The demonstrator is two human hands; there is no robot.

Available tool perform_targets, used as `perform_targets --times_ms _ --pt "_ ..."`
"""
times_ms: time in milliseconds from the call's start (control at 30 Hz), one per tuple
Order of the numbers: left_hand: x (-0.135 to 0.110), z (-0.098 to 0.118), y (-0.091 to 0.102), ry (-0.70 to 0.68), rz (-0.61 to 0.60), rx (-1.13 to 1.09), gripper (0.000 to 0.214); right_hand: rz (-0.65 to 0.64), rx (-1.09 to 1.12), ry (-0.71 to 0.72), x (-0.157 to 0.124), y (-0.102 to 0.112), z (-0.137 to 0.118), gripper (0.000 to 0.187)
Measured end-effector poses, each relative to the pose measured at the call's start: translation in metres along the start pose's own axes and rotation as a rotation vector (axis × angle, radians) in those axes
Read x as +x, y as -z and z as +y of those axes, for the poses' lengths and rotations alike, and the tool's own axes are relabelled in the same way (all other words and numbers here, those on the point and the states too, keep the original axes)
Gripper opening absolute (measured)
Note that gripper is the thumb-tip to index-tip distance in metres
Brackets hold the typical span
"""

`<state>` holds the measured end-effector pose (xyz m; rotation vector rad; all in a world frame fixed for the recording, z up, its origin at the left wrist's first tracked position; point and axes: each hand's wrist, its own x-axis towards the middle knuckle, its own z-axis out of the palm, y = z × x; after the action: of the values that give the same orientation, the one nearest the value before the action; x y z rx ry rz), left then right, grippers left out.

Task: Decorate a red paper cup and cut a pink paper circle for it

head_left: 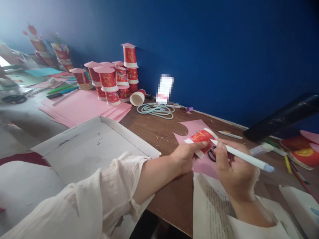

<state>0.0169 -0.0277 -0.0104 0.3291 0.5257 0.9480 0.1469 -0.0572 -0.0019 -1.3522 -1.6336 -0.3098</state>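
Observation:
My left hand (185,156) is closed on a red paper cup (202,137) lying on its side on a pink sheet (191,127) on the wooden table. My right hand (234,166) grips a white pen with a pale blue cap (245,157), its tip touching the cup's side. Black scissors (211,154) lie partly hidden beneath my right hand. My left forearm in a white sleeve crosses an open cardboard box lid (99,139).
Stacks of red cups with pink paper lids (112,79) stand against the blue wall. A pile of pink sheets (82,106), a coiled cable (157,111), pens, a printed page (211,205) and a black cylinder (281,118) surround my hands.

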Motion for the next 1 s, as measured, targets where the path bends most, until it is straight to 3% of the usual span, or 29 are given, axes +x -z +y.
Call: perform_targets --times_ms 533,867,1000 --pt "0.0018 0.001 -0.0009 0.039 0.016 -0.053 0.002 -0.031 0.037 0.042 -0.0033 -0.0045 -0.0008 0.018" --pt "0.0016 0.0022 -0.0012 -0.013 -0.05 -0.07 0.014 0.055 0.12 0.02 -0.0021 -0.0054 0.0026 0.018" --pt "0.0001 0.0021 -0.0037 -0.032 -0.012 -0.051 0.016 0.063 0.131 0.032 0.0005 -0.0056 0.0025 0.018"
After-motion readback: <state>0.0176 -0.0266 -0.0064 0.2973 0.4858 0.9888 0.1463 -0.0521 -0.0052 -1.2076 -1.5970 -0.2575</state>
